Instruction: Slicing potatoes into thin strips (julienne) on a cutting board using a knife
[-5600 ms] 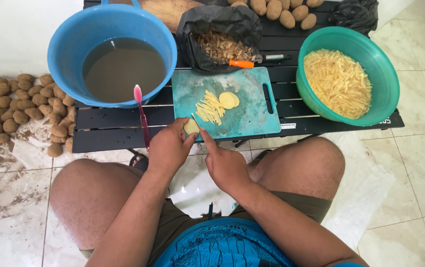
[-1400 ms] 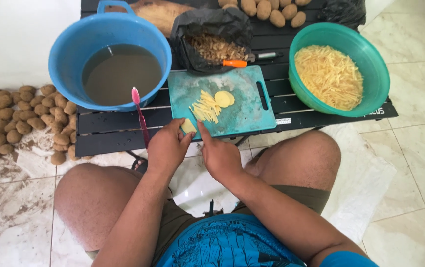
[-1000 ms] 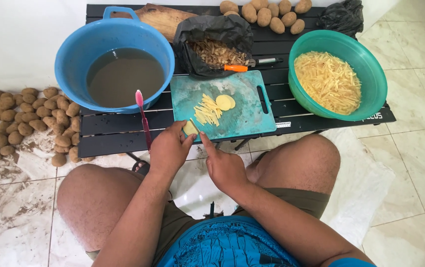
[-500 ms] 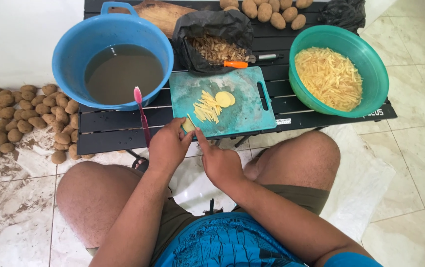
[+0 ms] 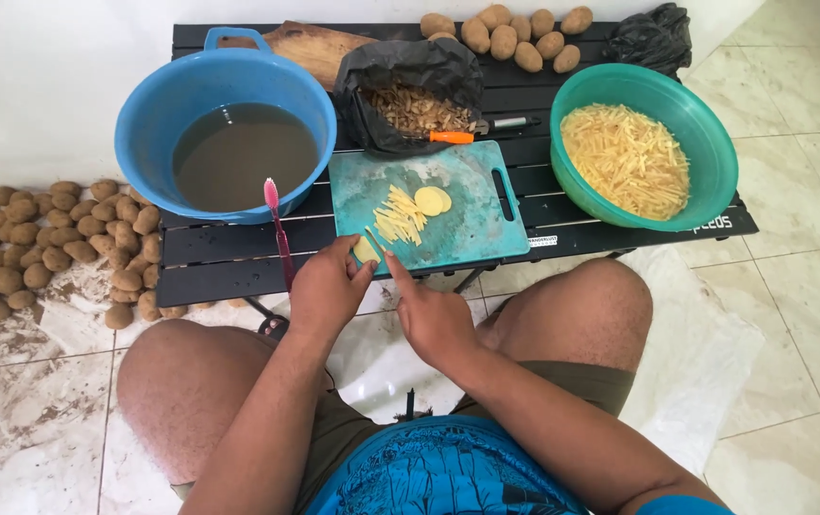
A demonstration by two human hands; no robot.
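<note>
The cutting board (image 5: 448,205) is flanked on the tabletop (image 5: 228,253) by two basins (image 5: 224,124) (potatoes (image 5: 47,243) are heaped on the floor, left).

Two basins stand on the desk (image 5: 238,257): one blue (image 5: 224,86), one green (image 5: 696,133). One teal cutting board (image 5: 472,224) carries two round potato slices (image 5: 431,200). Eight peeled potatoes (image 5: 510,33) lie at the far edge. Two black bags (image 5: 410,67), one pink toothbrush (image 5: 279,234), two hands (image 5: 329,291).

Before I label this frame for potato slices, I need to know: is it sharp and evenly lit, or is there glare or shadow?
Head view: sharp throughout, soft even daylight; the left hand and right hand show no motion blur; mild sheen on the wet floor tiles; the table looks slightly bowed from wide-lens distortion.
</note>
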